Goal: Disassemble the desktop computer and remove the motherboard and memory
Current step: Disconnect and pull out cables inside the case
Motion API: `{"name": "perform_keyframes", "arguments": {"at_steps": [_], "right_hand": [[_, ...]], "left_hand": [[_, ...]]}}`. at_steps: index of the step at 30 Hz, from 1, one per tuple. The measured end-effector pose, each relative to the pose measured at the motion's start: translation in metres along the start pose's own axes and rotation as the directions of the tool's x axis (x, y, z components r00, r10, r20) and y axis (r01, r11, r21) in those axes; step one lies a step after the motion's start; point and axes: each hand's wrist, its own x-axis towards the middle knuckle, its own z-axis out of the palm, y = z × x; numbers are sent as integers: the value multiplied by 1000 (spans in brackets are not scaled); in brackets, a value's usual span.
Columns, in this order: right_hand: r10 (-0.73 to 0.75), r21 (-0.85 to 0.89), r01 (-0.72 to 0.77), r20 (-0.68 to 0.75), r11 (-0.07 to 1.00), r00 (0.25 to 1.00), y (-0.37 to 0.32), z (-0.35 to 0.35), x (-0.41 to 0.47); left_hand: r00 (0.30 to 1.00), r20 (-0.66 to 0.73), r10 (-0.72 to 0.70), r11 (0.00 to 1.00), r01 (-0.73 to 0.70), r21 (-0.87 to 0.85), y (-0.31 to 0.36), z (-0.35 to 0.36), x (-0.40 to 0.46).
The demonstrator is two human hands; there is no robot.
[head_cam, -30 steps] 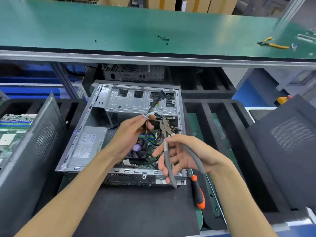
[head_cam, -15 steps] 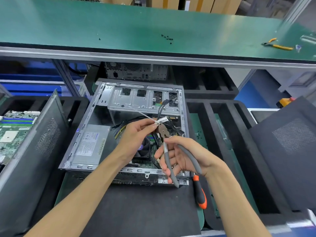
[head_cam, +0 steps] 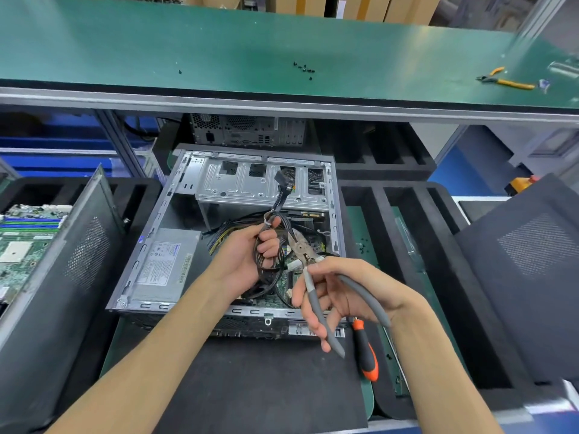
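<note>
An open desktop case lies on its side on a black mat, drive cage at the far end, grey power supply at its left. Its green motherboard shows partly under cables and hands. My left hand grips a looped bundle of black cables bound by a white tie, lifted over the board. My right hand holds grey-handled cutting pliers, handles spread, jaws just right of the bundle. I cannot make out any memory sticks.
An orange and black screwdriver lies by the case's near right corner. Black side panels lean at left and right. Another motherboard sits far left. Yellow pliers and loose screws lie on the green shelf above.
My left hand has gathered the black cables into a looped bundle and curled round them. The cut white tie end it pinched earlier is gone. The pliers stay close beside it.
</note>
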Motion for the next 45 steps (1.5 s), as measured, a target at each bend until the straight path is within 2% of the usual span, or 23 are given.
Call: {"name": "perform_keyframes", "arguments": {"at_steps": [4, 7, 9, 14, 18, 22, 27, 35, 45], "right_hand": [[-8, 9, 8, 21, 1000, 1000, 0, -4, -3], [-23, 39, 23, 5, 999, 1000, 0, -9, -8], [-23, 38, 24, -30, 999, 999, -1, -11, -11], [47, -121, -64, -139, 991, 989, -8, -2, -3], [79, -164, -113, -200, 980, 976, -9, 7, 10], [82, -149, -118, -230, 982, 970, -7, 7, 11], [81, -156, -117, -222, 981, 972, -7, 8, 11], [70, -163, -116, -264, 980, 962, -9, 10, 9], [59, -95, -86, -257, 992, 964, -2, 3, 9]], "left_hand": [[998, 53, -23, 1000, 22, 5, 1, 1, -5], [995, 90, -50, 979, 67, -193, 2, -3, -5], [992, 115, -44, 972, 70, -226, 5, -5, -5], [996, 85, 34, 998, -38, 49, 0, -2, -3], [987, 127, 101, 981, -120, 154, -6, 3, -3], [974, 187, 130, 938, -182, 296, -6, 1, -2], [980, 104, 170, 831, -199, 518, -11, -2, 4], [976, 157, 151, 834, -211, 510, -15, 5, 6], [959, 187, 211, 829, -277, 486, -22, 0, 11]]}}
